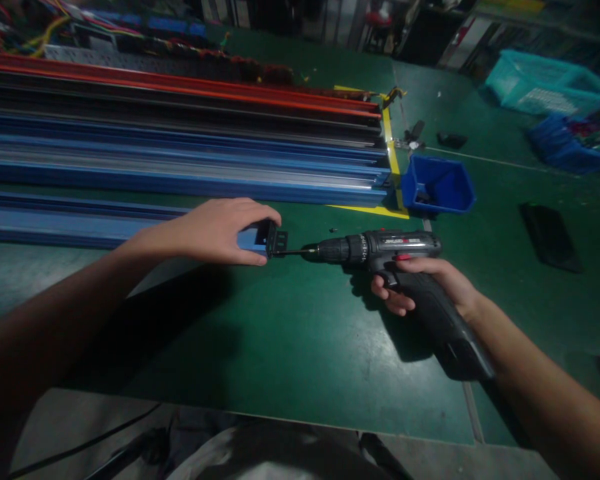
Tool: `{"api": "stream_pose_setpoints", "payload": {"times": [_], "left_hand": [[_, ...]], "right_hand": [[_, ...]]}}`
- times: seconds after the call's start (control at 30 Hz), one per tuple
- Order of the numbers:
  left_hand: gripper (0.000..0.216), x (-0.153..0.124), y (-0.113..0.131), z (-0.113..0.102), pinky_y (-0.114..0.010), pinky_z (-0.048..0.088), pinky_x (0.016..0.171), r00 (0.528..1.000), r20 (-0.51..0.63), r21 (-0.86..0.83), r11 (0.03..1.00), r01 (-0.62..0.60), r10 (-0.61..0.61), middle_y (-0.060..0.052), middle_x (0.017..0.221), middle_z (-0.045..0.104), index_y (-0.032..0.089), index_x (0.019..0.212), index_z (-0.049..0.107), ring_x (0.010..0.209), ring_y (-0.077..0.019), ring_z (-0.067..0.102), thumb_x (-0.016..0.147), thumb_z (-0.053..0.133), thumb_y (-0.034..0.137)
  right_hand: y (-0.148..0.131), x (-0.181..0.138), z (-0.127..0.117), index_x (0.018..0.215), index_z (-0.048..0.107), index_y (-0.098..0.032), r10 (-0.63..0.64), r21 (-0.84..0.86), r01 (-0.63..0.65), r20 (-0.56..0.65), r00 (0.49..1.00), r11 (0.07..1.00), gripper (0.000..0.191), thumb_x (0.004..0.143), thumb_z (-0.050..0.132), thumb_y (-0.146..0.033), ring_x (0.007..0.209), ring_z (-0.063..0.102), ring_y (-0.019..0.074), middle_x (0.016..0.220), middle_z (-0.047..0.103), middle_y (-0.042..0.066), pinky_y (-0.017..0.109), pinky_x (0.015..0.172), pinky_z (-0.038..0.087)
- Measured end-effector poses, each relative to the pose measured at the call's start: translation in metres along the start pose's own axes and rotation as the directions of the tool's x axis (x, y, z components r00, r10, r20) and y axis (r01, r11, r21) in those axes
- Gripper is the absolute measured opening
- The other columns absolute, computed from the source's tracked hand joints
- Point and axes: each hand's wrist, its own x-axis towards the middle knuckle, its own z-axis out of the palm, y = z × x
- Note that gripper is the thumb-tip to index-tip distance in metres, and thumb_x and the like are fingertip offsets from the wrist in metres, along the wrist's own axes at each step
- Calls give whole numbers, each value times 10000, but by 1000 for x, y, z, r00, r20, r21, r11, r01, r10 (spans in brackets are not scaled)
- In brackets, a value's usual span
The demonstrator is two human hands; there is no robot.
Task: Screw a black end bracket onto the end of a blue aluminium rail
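My left hand (215, 230) is wrapped over the right end of a blue metal profile (80, 225) that lies along the green table. Thumb and fingers press a black end cap (271, 240) against that end. My right hand (425, 283) grips a black cordless drill (395, 247) by its handle, a finger near the trigger. The drill points left, and its long thin bit (297, 251) reaches the lower part of the end cap. Whether a screw sits at the tip cannot be made out. A small dark screw (333, 230) lies on the table just behind the bit.
Several blue, black and red profiles (180, 167) lie in parallel behind my left hand, their ends at yellow tape (393, 160). A blue bin (437, 187) holds small dark parts. Further right are a black flat object (550, 237), a teal basket (535, 87) and a filled blue basket (555, 143).
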Motion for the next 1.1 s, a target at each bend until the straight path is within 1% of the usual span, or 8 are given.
{"api": "stream_pose_setpoints", "payload": {"times": [0.2, 0.33, 0.5, 0.67, 0.97, 1.1], "left_hand": [[764, 0, 0, 0, -414, 490, 1110, 1000, 4, 2, 1000, 5, -5, -78, 1501, 683, 311, 1517, 606, 1343, -343, 651, 903, 678, 761], [765, 1, 1, 0, -409, 493, 1102, 1000, -3, 7, 1000, -5, 5, -83, 1488, 688, 299, 1508, 605, 1339, -341, 652, 905, 671, 766], [748, 1, 6, -3, -422, 496, 1101, 1000, 5, 9, 1000, 8, -8, -86, 1485, 691, 285, 1502, 606, 1331, -344, 653, 900, 669, 725], [744, 2, 7, -3, -440, 495, 1108, 1000, -5, 11, 1000, 0, 0, -96, 1480, 689, 283, 1503, 598, 1335, -347, 654, 900, 675, 712], [747, 2, 2, 0, -420, 498, 1102, 1000, -20, 9, 1000, -15, 15, -89, 1485, 690, 298, 1512, 601, 1322, -334, 658, 905, 682, 725], [745, 0, 1, 1, -420, 498, 1107, 1000, -24, 11, 1000, -11, 11, -81, 1497, 681, 314, 1525, 586, 1329, -330, 658, 910, 688, 721]], "right_hand": [[0, 0, 0, 1187, 734, -73, -1, 25, 1, 2, 1000, 1000, 341, 975, 727, -340, 615, 614, 133, 977, 775, 133, 297, 667, 580], [-1, 0, 0, 1144, 747, -73, 7, 18, -7, 9, 1000, 1000, 325, 976, 724, -350, 621, 611, 134, 973, 770, 133, 309, 675, 583], [-1, 0, 3, 1111, 770, -61, 1, 6, -1, -10, 1000, 1000, 336, 942, 769, -351, 609, 602, 120, 948, 776, 132, 287, 667, 568], [-2, 2, 4, 1103, 782, -68, -7, 4, 7, -16, 1000, 1000, 323, 933, 779, -342, 608, 608, 122, 939, 786, 126, 284, 666, 587], [-2, 2, 3, 1078, 783, -3, -8, 19, 7, 25, 1000, 1000, 365, 935, 791, -339, 618, 642, 120, 934, 782, 149, 272, 685, 620], [-2, 2, 1, 1103, 768, -17, -10, 32, 8, 42, 999, 999, 340, 958, 767, -325, 631, 658, 125, 954, 784, 148, 273, 697, 629]]}}
